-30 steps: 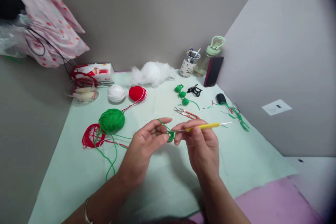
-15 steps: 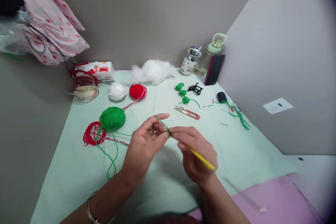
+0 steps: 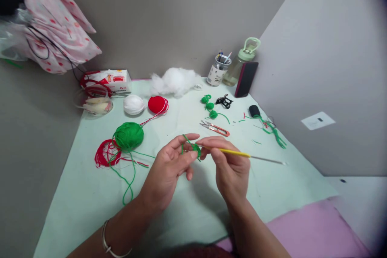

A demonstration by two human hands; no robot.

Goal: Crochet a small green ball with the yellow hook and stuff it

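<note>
"Green stitching (image 3: pixel 197 151), where is it?"
"Near the middle, pinched by the left hand (image 3: pixel 163 167)."
"And the right hand (image 3: pixel 232 169)?"
"Pinching the yellow hook (image 3: pixel 236 152); the green ball (image 3: pixel 129 134) lies left."

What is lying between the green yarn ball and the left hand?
In the head view, a green strand crosses the pale cloth between the green yarn ball and the left hand; a red strand also lies there, lower in the picture.

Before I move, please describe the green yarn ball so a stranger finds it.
On the pale green tablecloth, look left of the left hand. The green yarn ball sits there, nearer than the white ball and red ball, and larger than both.
</note>
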